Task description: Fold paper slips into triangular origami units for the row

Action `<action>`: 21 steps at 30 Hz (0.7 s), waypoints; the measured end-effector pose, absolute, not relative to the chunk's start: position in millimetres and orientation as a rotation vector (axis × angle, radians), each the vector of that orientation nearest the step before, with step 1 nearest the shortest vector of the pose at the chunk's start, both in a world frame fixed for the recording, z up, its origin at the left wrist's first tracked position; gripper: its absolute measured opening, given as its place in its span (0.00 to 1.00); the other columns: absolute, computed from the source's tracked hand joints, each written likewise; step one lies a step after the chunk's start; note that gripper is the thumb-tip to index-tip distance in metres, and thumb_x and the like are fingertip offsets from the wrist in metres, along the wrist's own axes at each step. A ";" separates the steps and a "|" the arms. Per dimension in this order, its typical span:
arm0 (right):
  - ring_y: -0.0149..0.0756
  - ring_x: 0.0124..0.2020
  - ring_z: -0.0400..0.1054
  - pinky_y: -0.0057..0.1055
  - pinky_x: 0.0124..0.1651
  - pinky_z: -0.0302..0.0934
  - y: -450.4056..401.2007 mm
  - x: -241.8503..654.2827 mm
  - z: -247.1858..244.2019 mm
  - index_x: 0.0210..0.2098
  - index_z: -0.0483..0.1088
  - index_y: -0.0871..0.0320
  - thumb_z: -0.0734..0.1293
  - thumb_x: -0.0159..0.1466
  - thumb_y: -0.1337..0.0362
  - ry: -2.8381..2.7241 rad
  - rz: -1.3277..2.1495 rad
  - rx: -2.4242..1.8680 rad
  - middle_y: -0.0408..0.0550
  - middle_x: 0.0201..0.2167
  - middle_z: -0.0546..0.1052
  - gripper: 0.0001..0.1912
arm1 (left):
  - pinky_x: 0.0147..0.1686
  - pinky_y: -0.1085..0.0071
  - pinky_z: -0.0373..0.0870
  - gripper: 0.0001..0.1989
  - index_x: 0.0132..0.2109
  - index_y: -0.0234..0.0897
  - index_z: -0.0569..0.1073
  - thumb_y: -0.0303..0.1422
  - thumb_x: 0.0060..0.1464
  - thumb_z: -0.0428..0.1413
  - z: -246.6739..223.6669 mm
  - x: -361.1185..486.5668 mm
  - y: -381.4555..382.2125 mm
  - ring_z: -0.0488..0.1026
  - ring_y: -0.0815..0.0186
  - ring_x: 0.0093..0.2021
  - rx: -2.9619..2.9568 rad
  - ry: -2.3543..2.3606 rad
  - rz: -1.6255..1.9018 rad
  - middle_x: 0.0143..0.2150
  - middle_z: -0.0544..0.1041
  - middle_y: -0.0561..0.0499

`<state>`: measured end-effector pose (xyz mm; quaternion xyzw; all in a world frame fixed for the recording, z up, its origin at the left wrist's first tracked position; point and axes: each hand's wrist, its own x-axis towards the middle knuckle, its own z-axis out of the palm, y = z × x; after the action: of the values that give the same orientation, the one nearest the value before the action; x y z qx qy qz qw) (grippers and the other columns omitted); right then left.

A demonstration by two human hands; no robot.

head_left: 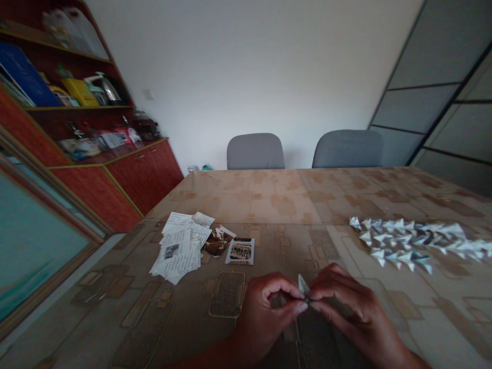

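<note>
A small folded paper piece (303, 285) is pinched between my two hands above the near part of the table, its pointed tip standing up. My left hand (267, 307) grips it from the left with thumb and forefinger. From the other side, my right hand (346, 302) closes its thumb and fingertips on the same piece. The lower part of the paper is hidden by the fingers. To the left lies a loose pile of cut printed paper (180, 251), with a picture piece (241, 251) beside it. Rows of folded paper pieces (403, 238) stand at the right.
A patterned cloth covers the table (246, 200). Beyond its far edge are two grey chairs (255, 151) against a white wall. A reddish wooden cabinet (144, 174) with filled shelves stands at the left, and grey panelled doors (426, 102) at the right.
</note>
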<state>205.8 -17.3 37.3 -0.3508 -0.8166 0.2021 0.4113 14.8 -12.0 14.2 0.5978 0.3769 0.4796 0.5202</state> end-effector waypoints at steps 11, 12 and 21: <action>0.32 0.26 0.70 0.25 0.30 0.66 -16.7 192.6 22.6 0.27 0.69 0.56 0.67 0.59 0.67 -1.727 0.791 -1.120 0.40 0.24 0.73 0.04 | 0.28 0.76 0.65 0.07 0.26 0.34 0.69 0.29 0.44 0.61 9.2 22.9 -12.4 0.69 0.70 0.25 1.191 1.009 1.078 0.24 0.73 0.53; 0.32 0.27 0.70 0.25 0.30 0.66 -17.3 191.4 22.4 0.27 0.68 0.56 0.67 0.59 0.67 -1.705 0.821 -1.124 0.40 0.23 0.73 0.04 | 0.27 0.76 0.64 0.07 0.27 0.35 0.68 0.28 0.44 0.61 10.6 23.2 -12.5 0.69 0.70 0.25 1.178 1.000 1.074 0.23 0.72 0.54; 0.32 0.25 0.66 0.25 0.28 0.63 -13.9 190.9 20.9 0.24 0.65 0.56 0.66 0.59 0.64 -1.642 0.813 -1.156 0.40 0.21 0.68 0.08 | 0.29 0.74 0.68 0.12 0.35 0.34 0.70 0.31 0.44 0.63 7.5 21.7 -7.2 0.72 0.68 0.27 1.156 0.964 1.067 0.28 0.74 0.52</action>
<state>190.9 -13.9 20.9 -0.4713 -0.6696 0.3315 0.4686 21.7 -7.2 7.5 0.4995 0.4165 0.4610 0.6038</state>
